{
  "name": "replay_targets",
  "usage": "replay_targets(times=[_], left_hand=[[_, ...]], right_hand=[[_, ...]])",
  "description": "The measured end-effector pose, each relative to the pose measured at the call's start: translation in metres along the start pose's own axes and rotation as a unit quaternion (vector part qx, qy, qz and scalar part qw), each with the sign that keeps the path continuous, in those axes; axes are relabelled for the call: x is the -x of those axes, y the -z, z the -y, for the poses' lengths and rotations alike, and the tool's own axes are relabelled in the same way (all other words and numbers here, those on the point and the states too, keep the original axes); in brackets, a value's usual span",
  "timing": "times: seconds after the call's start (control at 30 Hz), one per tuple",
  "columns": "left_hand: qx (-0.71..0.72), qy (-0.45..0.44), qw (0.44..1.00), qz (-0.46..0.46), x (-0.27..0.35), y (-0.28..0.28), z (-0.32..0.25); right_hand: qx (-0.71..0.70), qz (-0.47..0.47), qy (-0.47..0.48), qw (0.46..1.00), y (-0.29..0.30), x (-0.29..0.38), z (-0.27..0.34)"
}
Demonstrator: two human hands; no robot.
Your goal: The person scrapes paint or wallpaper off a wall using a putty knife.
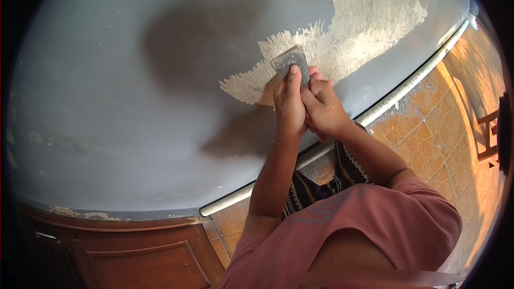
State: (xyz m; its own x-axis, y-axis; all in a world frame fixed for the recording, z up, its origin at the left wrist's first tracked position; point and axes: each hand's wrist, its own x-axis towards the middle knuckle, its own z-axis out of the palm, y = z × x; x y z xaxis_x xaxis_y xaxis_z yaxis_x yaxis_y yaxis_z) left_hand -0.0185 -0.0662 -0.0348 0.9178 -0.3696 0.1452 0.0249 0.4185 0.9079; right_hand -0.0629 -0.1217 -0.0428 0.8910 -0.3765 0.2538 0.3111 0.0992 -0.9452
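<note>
Both my hands are together on one flat grey scraper blade (290, 62), set against a blue-grey painted wall (120, 140). My left hand (292, 104) grips it with the thumb lying along its face. Against it, my right hand (324, 102) is closed around the lower right part of the scraper; any handle is hidden by the fingers. The blade lies over a bare, pale patch (361, 40) with jagged paint edges, which spreads up and to the right. Pale dust specks cling to both hands.
A white baseboard strip (409, 84) runs along the wall's foot above an orange tiled floor (421, 136) with scattered paint debris. A brown wooden panelled door (144, 265) stands at lower left. Brown wooden furniture or framing (488, 136) shows at the far right.
</note>
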Motion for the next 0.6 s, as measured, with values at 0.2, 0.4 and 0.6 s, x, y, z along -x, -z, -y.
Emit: replay_targets(times=[0.2,0.4,0.6], left_hand=[[0.03,0.02,0.997,0.063,-0.014,-0.012,-0.042],[0.024,-0.015,0.999,0.014,-0.005,-0.003,-0.014],[0.046,0.025,0.998,0.04,0.001,0.005,-0.021]], right_hand=[[-0.016,0.089,-0.002,0.996,0.003,-0.019,0.03],[0.033,0.013,0.038,0.999,0.002,-0.005,0.0],[-0.026,0.101,-0.057,0.993,0.005,-0.003,0.016]])
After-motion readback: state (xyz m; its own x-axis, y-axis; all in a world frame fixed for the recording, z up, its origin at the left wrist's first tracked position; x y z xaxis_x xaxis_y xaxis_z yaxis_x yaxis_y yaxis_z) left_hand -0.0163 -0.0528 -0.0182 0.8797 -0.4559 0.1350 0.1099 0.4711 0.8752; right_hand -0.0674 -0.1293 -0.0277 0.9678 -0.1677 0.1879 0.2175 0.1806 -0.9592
